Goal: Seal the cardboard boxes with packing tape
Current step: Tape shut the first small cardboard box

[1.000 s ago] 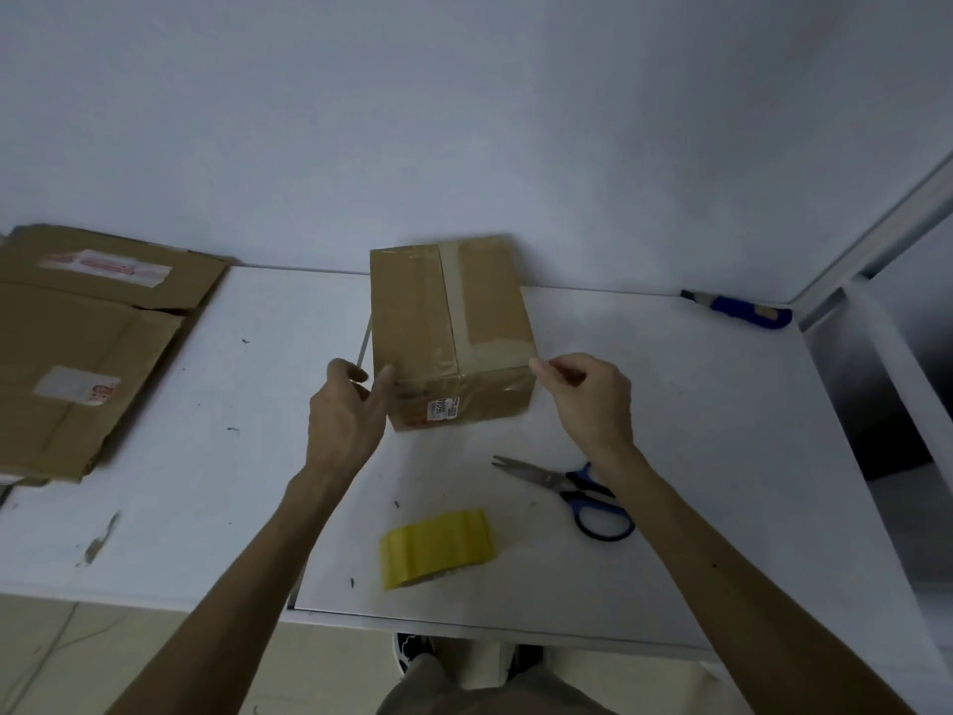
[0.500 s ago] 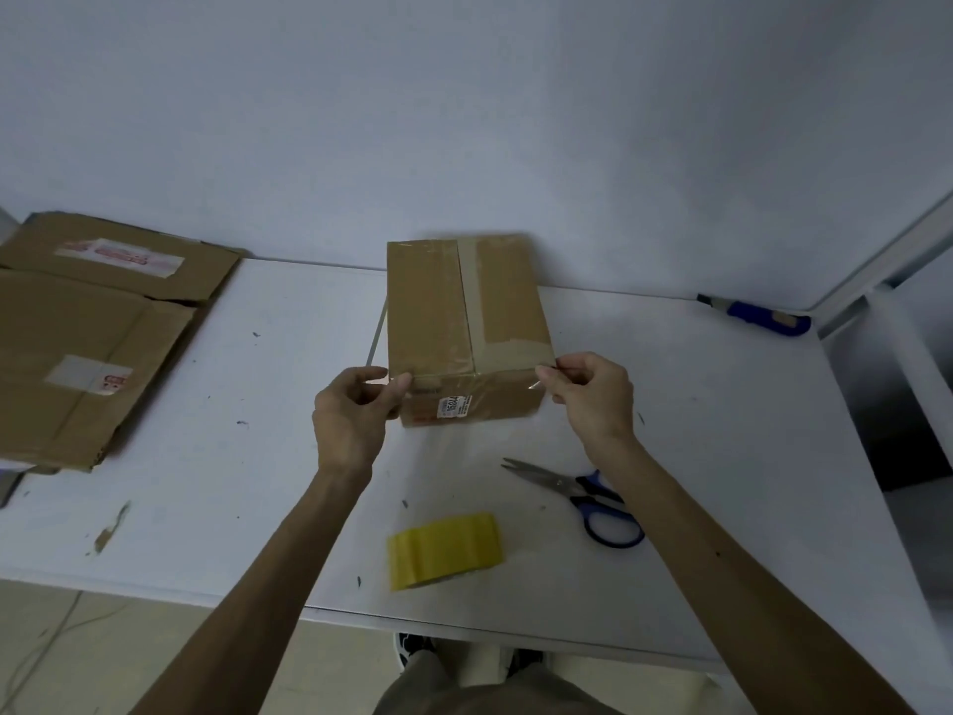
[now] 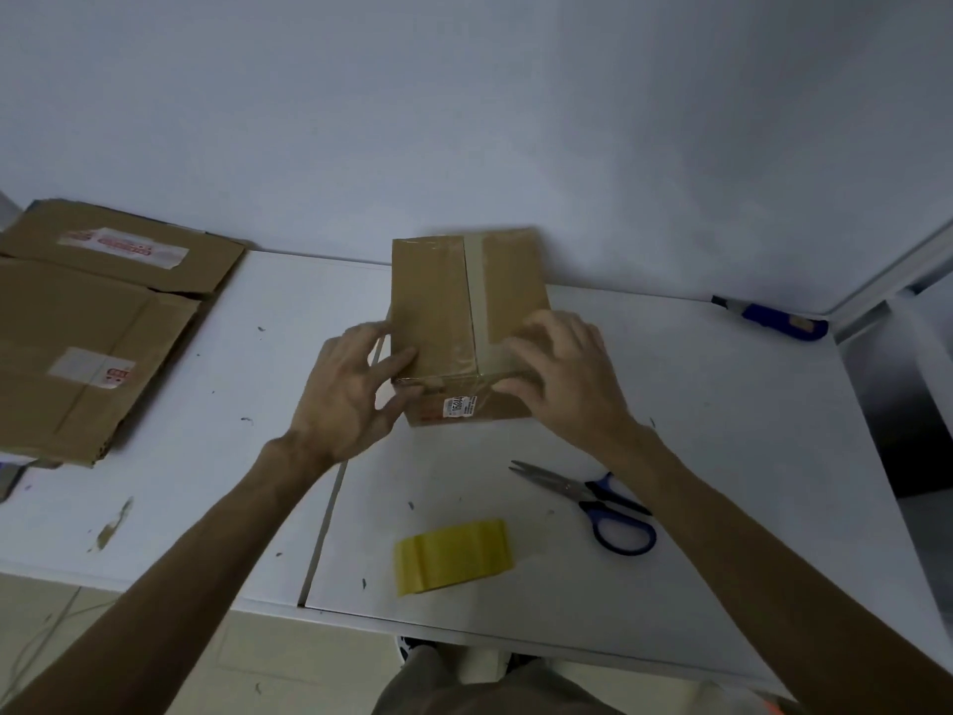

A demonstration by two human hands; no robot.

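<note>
At the back of the white surface (image 3: 722, 430), the cardboard box (image 3: 443, 301) is sitting by the wall. The left hand (image 3: 350, 394) is pressing its near left corner, fingers spread wide. The right hand (image 3: 562, 374) is pressing flat on the near right edge, fingers straight. The tape roll (image 3: 454, 554) and scissors (image 3: 593, 498) are lying nearer the front.

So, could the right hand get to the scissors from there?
Probably yes: the right hand only presses on the box, holding nothing, and the scissors lie uncovered on the table close beside its forearm.
</note>
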